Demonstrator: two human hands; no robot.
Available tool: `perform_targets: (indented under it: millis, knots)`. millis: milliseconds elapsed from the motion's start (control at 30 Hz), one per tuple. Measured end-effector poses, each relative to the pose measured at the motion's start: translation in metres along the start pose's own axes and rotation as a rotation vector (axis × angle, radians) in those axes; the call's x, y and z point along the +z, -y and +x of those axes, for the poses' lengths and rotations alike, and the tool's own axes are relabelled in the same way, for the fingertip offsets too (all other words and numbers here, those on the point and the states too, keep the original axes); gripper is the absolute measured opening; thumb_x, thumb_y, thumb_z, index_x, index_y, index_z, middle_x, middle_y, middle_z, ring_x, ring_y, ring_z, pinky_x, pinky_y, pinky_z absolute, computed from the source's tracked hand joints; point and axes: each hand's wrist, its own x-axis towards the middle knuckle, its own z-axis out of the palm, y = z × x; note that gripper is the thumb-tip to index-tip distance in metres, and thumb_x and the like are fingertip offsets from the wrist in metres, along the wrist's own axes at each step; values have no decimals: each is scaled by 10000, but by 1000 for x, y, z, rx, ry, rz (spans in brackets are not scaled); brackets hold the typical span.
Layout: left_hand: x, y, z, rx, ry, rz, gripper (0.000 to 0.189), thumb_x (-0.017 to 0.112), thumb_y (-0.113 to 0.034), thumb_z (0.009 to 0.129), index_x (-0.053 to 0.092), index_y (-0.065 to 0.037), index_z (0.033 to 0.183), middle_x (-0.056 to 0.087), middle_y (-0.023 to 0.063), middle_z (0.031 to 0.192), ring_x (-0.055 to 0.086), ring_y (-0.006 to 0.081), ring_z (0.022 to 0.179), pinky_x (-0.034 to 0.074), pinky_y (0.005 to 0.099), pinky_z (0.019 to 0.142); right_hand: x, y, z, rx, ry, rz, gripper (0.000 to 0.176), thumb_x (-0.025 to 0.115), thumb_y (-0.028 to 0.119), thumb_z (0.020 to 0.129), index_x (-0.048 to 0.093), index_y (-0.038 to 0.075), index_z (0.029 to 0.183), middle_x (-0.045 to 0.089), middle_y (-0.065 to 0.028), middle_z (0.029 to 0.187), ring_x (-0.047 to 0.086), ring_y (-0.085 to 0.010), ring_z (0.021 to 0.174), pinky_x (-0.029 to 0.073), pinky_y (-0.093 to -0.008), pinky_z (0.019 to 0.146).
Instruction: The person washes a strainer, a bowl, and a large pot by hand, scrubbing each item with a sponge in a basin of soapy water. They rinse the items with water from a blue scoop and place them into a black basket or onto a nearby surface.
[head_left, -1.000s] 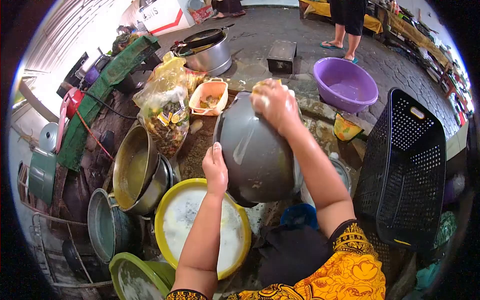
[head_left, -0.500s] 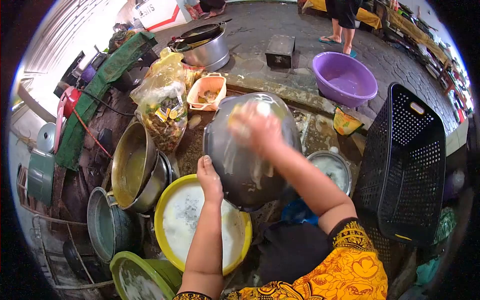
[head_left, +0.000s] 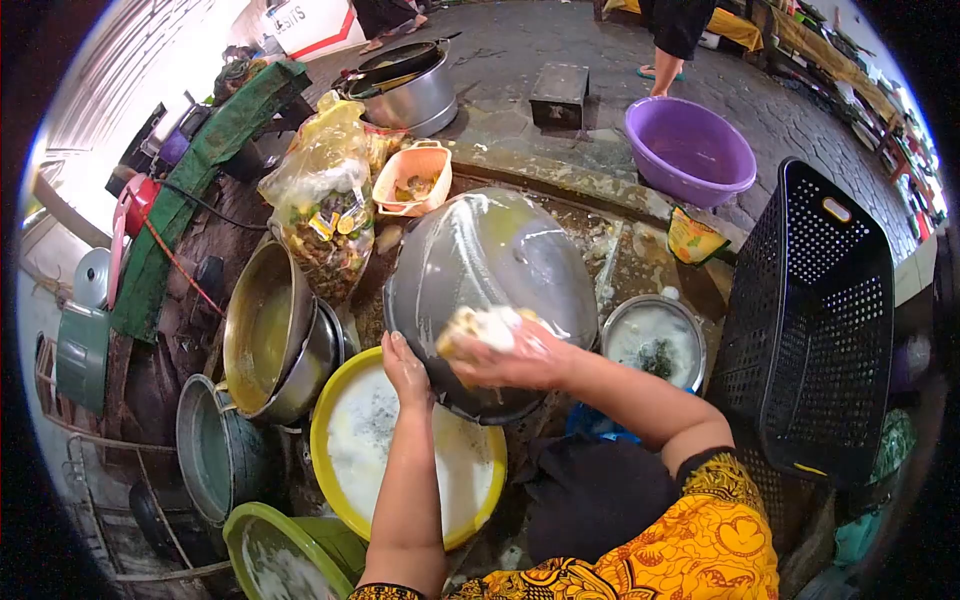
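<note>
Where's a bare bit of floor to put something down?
Try the paving between the silver pot and the dark box, or the narrower gap between that box and the purple basin. Around the gray bowl it's crowded: yellow basin, tilted pots and plastic bag sit close.

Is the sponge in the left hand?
No, the right hand holds the sponge; the left hand touches the edge of the grey basin.

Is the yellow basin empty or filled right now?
Not empty: white foam covers most of the visible inside of the yellow basin. I cannot tell how deep the contents are.
</note>
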Motion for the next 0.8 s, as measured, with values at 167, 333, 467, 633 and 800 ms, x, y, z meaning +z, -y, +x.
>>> perform_targets:
  millis: [167,333,467,633,800]
  knots:
    - [3,-10,-21,91,-74,135,455,379,-275,987,416,91,1253,527,170,1174,499,223,1057,366,302,950,-15,-94,69,357,-560,281,502,721,201,705,544,126,1169,575,-130,1098,580,-319,994,495,-403,836]
    - [-14,8,-21,12,-134,89,374,391,-274,986,479,39,1170,565,118,1054,514,192,943,398,307,880,52,-170,-2,1074,-479,3,398,606,398,826,533,131,1112,545,-182,1072,562,-368,994,474,-438,831]
    - [-23,34,-20,-45,-57,108,297,385,-252,990,506,0,1089,563,69,947,505,152,844,419,297,801,44,-101,-32,906,-545,125,316,614,320,828,536,131,1069,564,-174,1037,591,-361,919,487,-437,787]
    - [-31,26,-39,-36,-20,51,292,362,-238,993,512,6,1052,570,73,916,504,161,819,422,304,801,21,-49,25,455,-501,185,429,691,220,762,542,158,1160,534,-201,1120,529,-375,1067,424,-416,929]
    - [-68,42,-56,-100,-111,140,283,363,-227,992,513,8,1038,556,74,900,487,151,823,422,294,795,54,-150,43,813,-401,235,425,627,359,803,539,213,1192,514,-180,1196,544,-378,1049,443,-429,919]
